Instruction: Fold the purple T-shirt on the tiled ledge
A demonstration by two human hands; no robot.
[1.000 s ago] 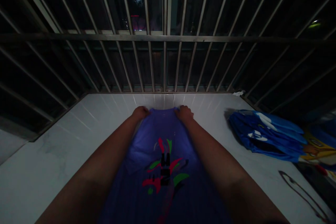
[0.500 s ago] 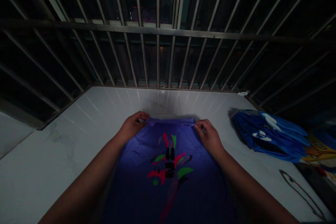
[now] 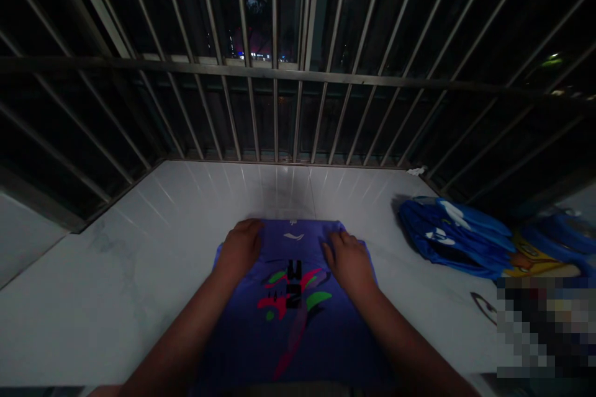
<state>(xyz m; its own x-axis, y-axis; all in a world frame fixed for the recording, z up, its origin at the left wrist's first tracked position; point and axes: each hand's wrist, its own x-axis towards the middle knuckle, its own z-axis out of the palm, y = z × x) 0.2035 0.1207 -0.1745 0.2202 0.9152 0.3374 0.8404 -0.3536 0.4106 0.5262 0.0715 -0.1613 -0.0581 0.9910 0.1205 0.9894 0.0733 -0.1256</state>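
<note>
A purple shirt (image 3: 298, 322) with a red, green and black print lies spread on the white tiled ledge (image 3: 116, 273) in front of me. My left hand (image 3: 239, 249) rests flat on its upper left part, fingers pointing away. On the upper right part, beside the print, lies my right hand (image 3: 350, 263), palm down. Both hands press on the cloth and grip nothing. The shirt's far edge, with a small white logo, shows between the hands.
A pile of folded blue clothes (image 3: 459, 237) lies on the ledge at the right, with a yellow and blue piece (image 3: 540, 260) beyond it. Metal window bars (image 3: 279, 68) fence the ledge at the back and sides. It is dark outside.
My hands let go of the shirt's far corners and came to lie flat on it, closer together. The shirt's far edge now lies flat, nearer to me.
</note>
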